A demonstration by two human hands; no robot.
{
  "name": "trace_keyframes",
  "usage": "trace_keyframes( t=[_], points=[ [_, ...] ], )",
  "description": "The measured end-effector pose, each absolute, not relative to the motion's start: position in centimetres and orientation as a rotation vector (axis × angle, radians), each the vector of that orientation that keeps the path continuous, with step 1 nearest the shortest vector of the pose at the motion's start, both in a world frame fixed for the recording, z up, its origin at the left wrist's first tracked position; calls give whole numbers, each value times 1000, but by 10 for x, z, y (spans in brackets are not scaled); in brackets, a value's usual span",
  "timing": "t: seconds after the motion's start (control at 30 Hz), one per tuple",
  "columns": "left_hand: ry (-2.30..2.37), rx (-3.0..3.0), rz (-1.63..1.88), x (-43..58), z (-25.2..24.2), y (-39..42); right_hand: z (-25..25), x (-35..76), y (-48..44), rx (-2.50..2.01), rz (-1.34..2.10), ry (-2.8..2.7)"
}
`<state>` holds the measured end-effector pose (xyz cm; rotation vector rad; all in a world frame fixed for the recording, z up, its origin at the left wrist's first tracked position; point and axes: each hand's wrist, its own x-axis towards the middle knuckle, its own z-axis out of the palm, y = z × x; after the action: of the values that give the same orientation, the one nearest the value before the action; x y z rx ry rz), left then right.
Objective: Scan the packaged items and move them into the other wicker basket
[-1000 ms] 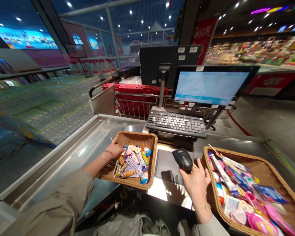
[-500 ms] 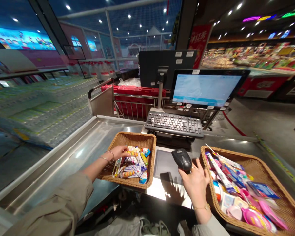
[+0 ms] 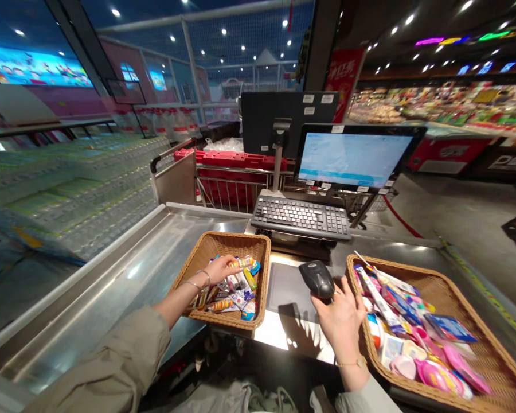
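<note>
My left hand [image 3: 220, 269] is inside the left wicker basket [image 3: 265, 281], its fingers closed on a yellow-and-white striped candy roll [image 3: 243, 263]. Below it lie small packaged sweets [image 3: 241, 298], among them another striped candy roll [image 3: 221, 305] and a blue-and-white pack [image 3: 248, 310]. In my right hand [image 3: 342, 318] is a black handheld barcode scanner [image 3: 317, 279], held above the counter between the two baskets. The scanner's grip is mostly hidden by the hand. Beside that hand, the right wicker basket [image 3: 494, 338] holds colourful packages and pink plastic toys [image 3: 438, 376].
A keyboard [image 3: 301, 217] and a lit monitor [image 3: 355, 158] stand behind the baskets. The steel counter [image 3: 141, 258] has a raised left edge. A metal cart [image 3: 227, 192] with red crates is beyond it, and stacked bottled drinks [image 3: 81, 183] stand at the left.
My left hand has moved right and slightly up over the basket, carrying the candy roll. My right hand and the scanner stay nearly in place. The view has turned slightly.
</note>
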<state>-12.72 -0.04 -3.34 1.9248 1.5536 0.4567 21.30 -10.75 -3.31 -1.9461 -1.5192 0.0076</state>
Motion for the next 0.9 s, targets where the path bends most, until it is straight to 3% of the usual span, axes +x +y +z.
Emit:
trace_keyframes(
  t=[0.5, 0.9],
  points=[
    [1487, 1597, 931, -63, -35, 12, -15, 212, -105, -1895, -75, -1524],
    [1462, 1661, 1105, 7, -32, 18, 6, 204, -111, -1822, -167, -1619]
  ],
)
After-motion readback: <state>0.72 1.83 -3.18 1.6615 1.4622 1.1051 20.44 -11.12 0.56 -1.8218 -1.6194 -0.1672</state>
